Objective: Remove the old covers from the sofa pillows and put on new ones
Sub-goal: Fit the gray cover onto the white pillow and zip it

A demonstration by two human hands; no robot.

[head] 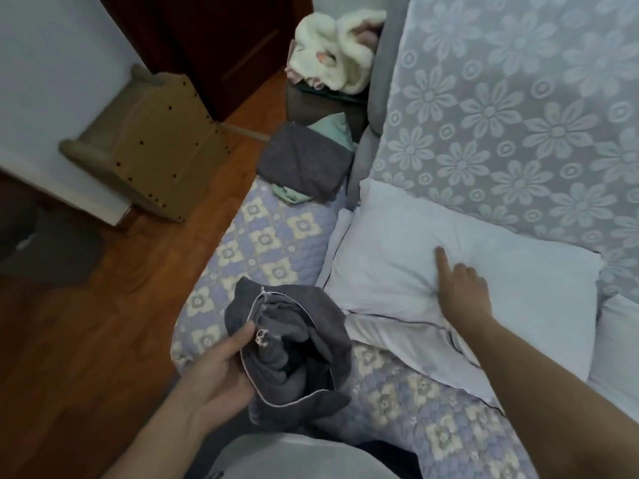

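Note:
A dark grey pillow cover (311, 344) with a pale zip edge is bunched up above the sofa seat, its opening facing me. My left hand (221, 371) grips its left side, thumb beside the zip pull. A bare white pillow (408, 271) leans against the sofa back. My right hand (460, 285) rests on the pillow's middle, index finger stretched out, the other fingers pressing a dent into it. A second white pillow (619, 340) shows at the right edge, partly cut off. Another folded grey cover (304, 160) lies at the far end of the seat on green cloth.
The sofa seat has a quilted lilac and cream mat (262, 236); the back wears a floral lace throw (518, 115). A side table (318, 102) beyond the armrest holds a cream fluffy bundle (332, 50). A tan cardboard piece (155, 146) stands on the wooden floor at the left.

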